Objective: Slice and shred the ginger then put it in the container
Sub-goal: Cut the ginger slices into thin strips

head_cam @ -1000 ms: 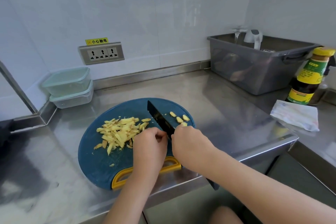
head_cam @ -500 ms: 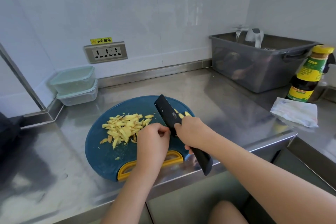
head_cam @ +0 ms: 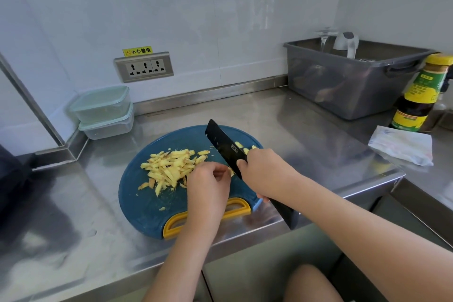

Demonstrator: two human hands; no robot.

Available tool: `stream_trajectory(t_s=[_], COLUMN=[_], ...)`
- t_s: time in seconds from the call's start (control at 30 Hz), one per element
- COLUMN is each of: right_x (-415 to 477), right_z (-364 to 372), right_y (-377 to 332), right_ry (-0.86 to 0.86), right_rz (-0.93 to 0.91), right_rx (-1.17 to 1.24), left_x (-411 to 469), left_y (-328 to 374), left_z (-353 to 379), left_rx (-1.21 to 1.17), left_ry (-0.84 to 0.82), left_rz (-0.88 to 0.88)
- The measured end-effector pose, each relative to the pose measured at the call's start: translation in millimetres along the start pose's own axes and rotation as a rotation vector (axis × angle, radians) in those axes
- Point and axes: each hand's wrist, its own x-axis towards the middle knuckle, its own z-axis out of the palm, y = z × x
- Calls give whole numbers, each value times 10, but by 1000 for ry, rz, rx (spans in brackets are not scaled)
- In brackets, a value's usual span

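At the far left of the desk [head_cam: 306,130] two containers [head_cam: 103,111] sit stacked against the wall with their lids on. Nothing yellow shows inside them, so I'd say the putting-away has not begun.

On the round cutting board [head_cam: 144,206] a good heap of ginger shreds [head_cam: 169,169] lies left of centre, and I'd judge most of the cutting done. The left hand [head_cam: 208,184] has its fingers [head_cam: 220,174] curled, pinching a small ginger piece [head_cam: 231,172] right beside the blade. Most of that piece is hidden under them.

The right hand [head_cam: 266,174] is wrapped round the handle of the black knife [head_cam: 226,147], whose flat face is tilted toward me. Whether its edge meets the board I cannot see. Just right of the blade lie a few ginger chunks [head_cam: 241,145], seemingly uncut and partly hidden, so I cannot count them.
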Motion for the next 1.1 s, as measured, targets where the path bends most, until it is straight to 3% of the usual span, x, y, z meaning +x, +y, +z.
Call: stream_trajectory(t_s=[0.13, 0.27, 0.43, 0.57, 0.8, 0.9, 0.97, 1.1], right_x=[101, 103, 87, 107, 218, 261, 240, 247], right_z=[88, 145, 144, 136, 186, 145, 150, 190], right_y=[-5, 17, -15, -29, -113, -110, -101, 33], right_ry=[28, 104, 8, -45, 52, 7, -111, -139], right_rz=[-87, -30, 20, 40, 154, 217, 248, 327], right_rx=[-104, 16, 102, 223, 404, 554, 571, 807], left_x=[1, 3, 11, 20, 42, 42, 34, 15], left_y=[1, 9, 19, 28, 49, 53, 52, 28], left_z=[6, 11, 0, -8, -44, -49, -51, -46], left_rx=[0, 2, 3, 1, 40, 46, 32, 16], left_ry=[-1, -6, -23, -36, -82, -97, -95, -58], left_rz=[1, -5, -20, -23, -15, -14, -13, -9])
